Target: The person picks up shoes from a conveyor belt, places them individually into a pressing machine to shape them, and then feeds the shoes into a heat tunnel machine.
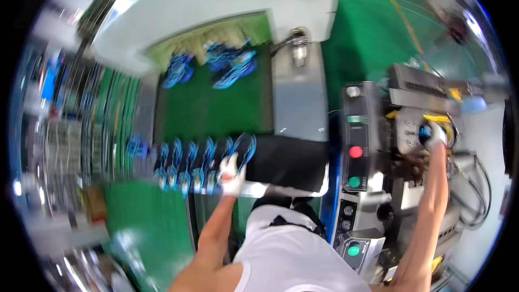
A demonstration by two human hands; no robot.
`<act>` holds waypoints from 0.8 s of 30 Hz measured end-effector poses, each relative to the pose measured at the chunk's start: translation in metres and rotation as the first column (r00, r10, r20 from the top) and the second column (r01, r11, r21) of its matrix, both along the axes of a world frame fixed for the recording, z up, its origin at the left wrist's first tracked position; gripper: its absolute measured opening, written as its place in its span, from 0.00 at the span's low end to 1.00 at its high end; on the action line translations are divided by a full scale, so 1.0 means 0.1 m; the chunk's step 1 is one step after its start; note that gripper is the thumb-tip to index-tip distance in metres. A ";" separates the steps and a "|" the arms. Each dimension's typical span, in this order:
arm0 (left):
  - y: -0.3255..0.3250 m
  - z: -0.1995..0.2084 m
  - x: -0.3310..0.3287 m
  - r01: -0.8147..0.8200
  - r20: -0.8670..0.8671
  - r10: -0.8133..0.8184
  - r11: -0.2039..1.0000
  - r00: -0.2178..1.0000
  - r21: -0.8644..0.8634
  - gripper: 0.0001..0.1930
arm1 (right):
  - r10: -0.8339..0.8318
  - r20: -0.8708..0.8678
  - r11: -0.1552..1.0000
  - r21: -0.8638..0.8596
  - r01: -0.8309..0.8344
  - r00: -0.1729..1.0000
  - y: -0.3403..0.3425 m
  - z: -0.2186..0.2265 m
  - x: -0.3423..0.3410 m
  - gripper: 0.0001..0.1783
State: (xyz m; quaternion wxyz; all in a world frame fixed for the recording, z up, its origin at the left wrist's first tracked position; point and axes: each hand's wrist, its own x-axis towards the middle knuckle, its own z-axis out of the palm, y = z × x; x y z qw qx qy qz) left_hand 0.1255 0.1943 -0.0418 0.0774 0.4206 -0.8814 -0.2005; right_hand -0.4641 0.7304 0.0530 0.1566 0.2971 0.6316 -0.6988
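My left hand (231,177), in a white glove, is at the right end of a row of blue-and-black shoe uppers. Its fingers close on the near part of the last shoe upper (248,150), which leans to the right, apart from the others. The other shoe uppers (190,163) stand side by side on a black mat (289,162). Far out to the right, my gloved right hand (436,136) reaches into a machine (408,135). Its fingers are closed around a blue-and-black piece (424,132) that looks like another upper; blur hides the detail.
Ahead, more uppers (233,66) lie on a green conveyor belt (216,105) by a curtained white housing (227,0). A control panel (355,135) with red and green buttons stands between me and the machine. Racks (70,146) stand at the left. Hoses (481,189) hang at the right.
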 end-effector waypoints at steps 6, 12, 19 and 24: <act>-0.07 -0.23 0.48 -0.032 -0.140 0.041 0.998 0.989 0.062 0.32 | 0.396 -0.555 0.698 0.699 0.153 0.731 -1.99 1.11 2.33 0.37; -0.40 0.14 0.35 0.215 -0.341 -0.132 0.953 0.931 0.216 0.40 | 0.588 0.381 -0.390 0.906 -0.162 0.713 -2.26 -0.59 3.85 0.55; -2.30 -0.24 0.10 0.166 -0.434 -0.010 0.932 0.901 0.323 0.36 | 0.399 0.583 -0.408 0.804 -0.433 0.707 -2.68 -0.34 3.84 0.59; -4.39 -0.70 -0.11 -0.208 -0.185 0.216 0.976 0.959 0.063 0.43 | 0.496 0.413 -0.333 0.903 -0.272 0.763 -2.61 -0.40 4.31 0.51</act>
